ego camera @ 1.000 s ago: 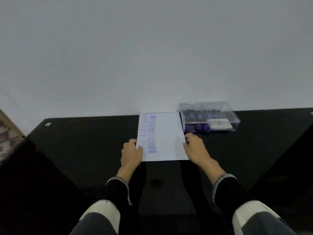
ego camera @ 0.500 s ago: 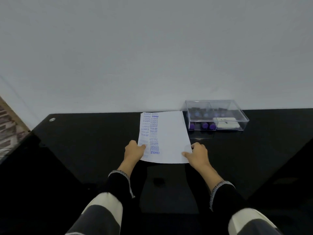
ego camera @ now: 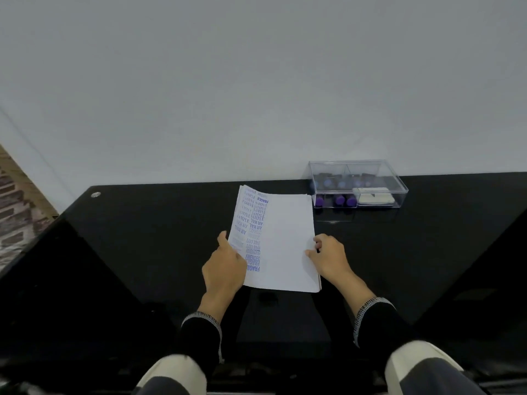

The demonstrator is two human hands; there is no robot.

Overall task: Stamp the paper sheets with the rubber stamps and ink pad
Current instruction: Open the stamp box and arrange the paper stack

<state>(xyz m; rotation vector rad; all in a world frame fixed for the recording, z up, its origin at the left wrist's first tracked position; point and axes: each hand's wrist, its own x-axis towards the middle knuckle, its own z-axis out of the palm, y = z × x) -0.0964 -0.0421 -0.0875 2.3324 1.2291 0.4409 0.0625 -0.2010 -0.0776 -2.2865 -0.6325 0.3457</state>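
A stack of white paper sheets [ego camera: 288, 240] lies on the black table [ego camera: 142, 252], its top sheet carrying blue stamped words down the left side. My left hand [ego camera: 225, 266] grips the stack's left edge. My right hand [ego camera: 328, 256] pinches its right edge. Behind and to the right stands a closed clear plastic box [ego camera: 358, 183] holding purple-topped rubber stamps [ego camera: 339, 200] and a white ink pad [ego camera: 373, 196].
A white wall rises right behind the table's far edge. A patterned floor or rug [ego camera: 14, 212] shows past the table's left corner. My dark sleeves reach in from the bottom.
Both hands have shifted along the stack's side edges and drawn it slightly toward me. The stack's far end now looks a little raised and fanned.
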